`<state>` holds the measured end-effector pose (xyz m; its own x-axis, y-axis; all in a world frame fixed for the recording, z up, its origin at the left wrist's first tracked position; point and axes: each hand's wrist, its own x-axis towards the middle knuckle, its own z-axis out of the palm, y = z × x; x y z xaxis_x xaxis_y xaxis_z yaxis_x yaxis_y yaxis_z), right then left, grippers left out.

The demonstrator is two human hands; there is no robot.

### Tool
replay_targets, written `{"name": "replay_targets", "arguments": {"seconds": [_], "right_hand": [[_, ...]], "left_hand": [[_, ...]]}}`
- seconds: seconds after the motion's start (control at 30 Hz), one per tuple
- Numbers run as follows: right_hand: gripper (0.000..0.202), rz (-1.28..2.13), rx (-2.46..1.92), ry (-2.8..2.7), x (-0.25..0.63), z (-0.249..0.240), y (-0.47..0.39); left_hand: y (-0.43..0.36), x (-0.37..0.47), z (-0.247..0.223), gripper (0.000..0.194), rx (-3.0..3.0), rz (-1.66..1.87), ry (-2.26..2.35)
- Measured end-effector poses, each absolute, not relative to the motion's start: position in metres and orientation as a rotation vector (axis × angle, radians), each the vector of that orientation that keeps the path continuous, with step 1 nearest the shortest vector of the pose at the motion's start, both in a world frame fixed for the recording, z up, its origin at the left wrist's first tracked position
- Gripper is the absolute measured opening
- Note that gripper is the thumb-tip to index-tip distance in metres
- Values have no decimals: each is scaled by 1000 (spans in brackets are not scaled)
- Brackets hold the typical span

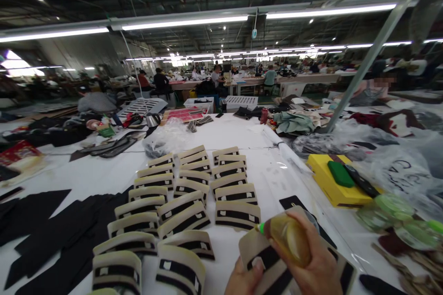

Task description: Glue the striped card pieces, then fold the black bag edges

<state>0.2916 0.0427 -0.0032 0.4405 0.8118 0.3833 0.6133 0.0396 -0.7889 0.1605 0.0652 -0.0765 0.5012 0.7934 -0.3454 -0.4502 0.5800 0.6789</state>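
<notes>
My right hand is wrapped round a squeeze bottle of amber liquid. Its green tip points left, at the top edge of a beige panel with black strips. That panel is gripped at its lower left by my left hand, the thumb on a small white patch. Part of the panel is hidden behind my right hand and the bottle. Left of my hands, several similar curved beige panels lie in overlapping columns on the white table.
Black fabric pieces lie at the left. On the right are a yellow box with a green block, green-lidded jars and plastic bags. A slanted metal post rises at the right. People sit at tables farther back.
</notes>
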Motion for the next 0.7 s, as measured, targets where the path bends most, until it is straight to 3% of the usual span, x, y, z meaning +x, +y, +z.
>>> {"name": "replay_targets", "arguments": {"seconds": [0.2, 0.37, 0.53, 0.7], "right_hand": [[48, 305, -1498, -1394, 283, -7, 43], [49, 243, -1625, -1306, 285, -6, 46], [47, 335, -1482, -1402, 280, -5, 45], [49, 299, -1572, -1330, 279, -2, 47]], "left_hand": [[69, 162, -69, 72, 674, 920, 714], [68, 161, -68, 68, 579, 856, 723], [67, 163, -67, 64, 705, 941, 793], [68, 161, -60, 70, 546, 873, 699]]}}
